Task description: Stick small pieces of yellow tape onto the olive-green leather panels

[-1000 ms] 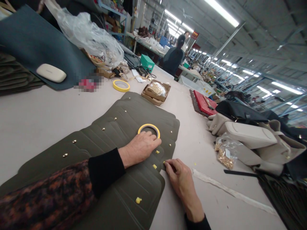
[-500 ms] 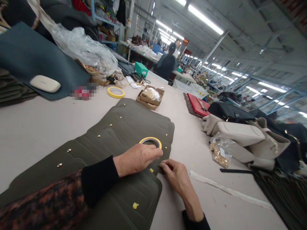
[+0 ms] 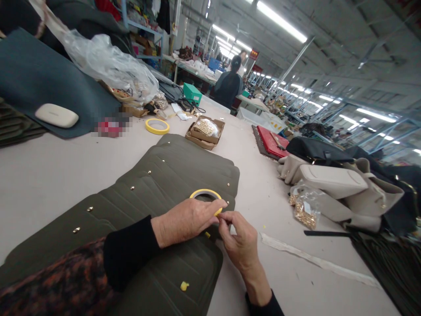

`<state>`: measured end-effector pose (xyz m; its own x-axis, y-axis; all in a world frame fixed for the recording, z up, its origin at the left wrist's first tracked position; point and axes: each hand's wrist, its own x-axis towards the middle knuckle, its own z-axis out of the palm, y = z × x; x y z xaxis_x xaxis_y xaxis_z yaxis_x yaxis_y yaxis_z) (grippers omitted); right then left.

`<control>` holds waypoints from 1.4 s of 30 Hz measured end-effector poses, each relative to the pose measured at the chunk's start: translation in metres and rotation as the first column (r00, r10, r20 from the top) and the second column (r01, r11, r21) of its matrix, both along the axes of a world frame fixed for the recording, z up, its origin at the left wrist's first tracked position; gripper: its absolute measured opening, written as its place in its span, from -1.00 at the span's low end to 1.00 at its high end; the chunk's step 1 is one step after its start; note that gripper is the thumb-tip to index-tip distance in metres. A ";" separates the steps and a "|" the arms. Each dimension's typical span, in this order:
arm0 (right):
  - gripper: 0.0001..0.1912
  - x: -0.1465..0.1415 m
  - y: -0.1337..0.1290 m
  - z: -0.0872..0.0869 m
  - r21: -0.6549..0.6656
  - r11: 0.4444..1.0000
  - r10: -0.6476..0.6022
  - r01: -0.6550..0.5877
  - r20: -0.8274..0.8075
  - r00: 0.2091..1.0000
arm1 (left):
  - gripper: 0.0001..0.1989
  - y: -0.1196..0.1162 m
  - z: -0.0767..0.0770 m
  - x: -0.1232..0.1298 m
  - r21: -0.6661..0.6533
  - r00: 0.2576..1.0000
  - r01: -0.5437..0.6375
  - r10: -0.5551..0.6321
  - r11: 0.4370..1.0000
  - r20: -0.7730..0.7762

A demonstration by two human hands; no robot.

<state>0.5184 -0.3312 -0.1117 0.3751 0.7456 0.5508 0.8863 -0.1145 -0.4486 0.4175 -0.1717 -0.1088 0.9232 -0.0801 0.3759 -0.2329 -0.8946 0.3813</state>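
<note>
My left hand (image 3: 187,219) is closed on a roll of yellow tape (image 3: 204,192), held above the dark olive panels (image 3: 177,171) with their small gold studs. Against the near right rim of the roll, my right hand (image 3: 241,243) pinches thumb and forefinger together at the yellow tape; the exact bit between the fingertips is hidden. Below the left hand, a small yellow tape piece (image 3: 207,235) sticks to a panel. Another crumpled yellow piece (image 3: 184,286) is nearer to me.
A second yellow tape roll (image 3: 157,126) and a cardboard box of gold hardware (image 3: 205,131) stand beyond the panels. On the right are beige bags (image 3: 332,180), a plastic bag of gold parts (image 3: 305,210) and a white strip (image 3: 315,259). A person (image 3: 228,85) is in the background.
My right hand has moved up and slightly left from the panel edge, and its fingertips now meet at the tape roll. The left hand still holds the roll, in nearly the same place.
</note>
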 end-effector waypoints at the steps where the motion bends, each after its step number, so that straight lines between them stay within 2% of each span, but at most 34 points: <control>1: -0.84 0.000 0.000 -0.001 0.001 1.000 -0.018 0.018 0.027 0.999 | -0.75 0.000 0.002 0.000 -0.006 1.000 0.005 -0.005 1.000 -0.019; 4: -0.84 0.000 0.002 -0.002 0.009 0.998 -0.060 0.060 0.087 0.994 | -0.91 0.000 0.006 0.000 0.011 0.999 -0.001 0.002 1.000 -0.048; 6: -0.83 0.000 0.003 -0.001 0.017 0.996 -0.084 0.083 0.070 0.994 | -0.92 0.000 0.007 0.001 0.052 0.998 -0.036 0.038 0.998 -0.039; 8: -0.85 -0.002 0.005 0.001 0.009 0.992 -0.129 0.130 -0.042 0.991 | -0.88 0.000 0.006 0.004 0.098 0.997 -0.075 0.076 0.992 -0.010; 9: -0.85 -0.002 0.007 0.003 -0.007 0.987 -0.158 0.158 -0.148 0.976 | -0.86 0.000 0.005 0.005 0.120 0.996 -0.088 0.087 0.989 0.013; 11: -0.85 -0.004 0.011 0.006 -0.047 0.980 -0.197 0.195 -0.420 0.886 | -0.83 0.000 0.005 0.006 0.157 0.993 -0.110 0.100 0.982 0.067; 14: -0.81 -0.001 0.019 0.007 -0.059 0.980 -0.172 0.188 -0.726 0.666 | -0.81 -0.003 0.008 0.006 0.174 0.981 -0.150 0.124 0.973 0.150; 17: -0.78 0.012 0.022 -0.002 -0.043 0.966 -0.181 0.255 -0.817 0.548 | -0.81 -0.007 0.011 0.003 0.153 0.971 -0.174 0.144 0.973 0.193; 20: -0.74 0.034 0.016 -0.016 -0.065 0.931 -0.230 0.360 -0.869 0.438 | -0.83 -0.008 0.009 0.002 0.150 0.972 -0.197 0.172 0.969 0.163; 22: -0.70 0.046 0.010 -0.022 -0.081 0.932 -0.232 0.353 -0.883 0.408 | -0.87 -0.004 0.006 0.004 0.183 0.973 -0.223 0.207 0.958 0.099; 27: -0.66 0.053 0.006 -0.024 -0.110 0.955 -0.239 0.277 -0.835 0.495 | -0.94 0.005 -0.003 0.013 0.266 0.963 -0.238 0.263 0.934 -0.063; 32: -0.69 0.049 0.015 -0.023 -0.175 0.950 -0.301 0.258 -0.731 0.613 | -0.96 0.003 -0.003 0.014 0.274 0.958 -0.235 0.269 0.932 -0.094; 37: -0.73 0.052 0.023 -0.026 -0.274 0.918 -0.393 0.287 -0.529 0.752 | -0.94 0.003 -0.003 0.013 0.282 0.956 -0.231 0.271 0.931 -0.112; 39: -0.73 0.054 0.024 -0.027 -0.295 0.906 -0.416 0.304 -0.489 0.766 | -0.93 0.004 -0.005 0.014 0.299 0.954 -0.239 0.282 0.924 -0.107; 42: -0.55 0.054 0.020 -0.026 -0.277 0.902 -0.430 0.330 -0.539 0.724 | -0.93 0.006 -0.007 0.015 0.320 0.954 -0.247 0.288 0.915 -0.087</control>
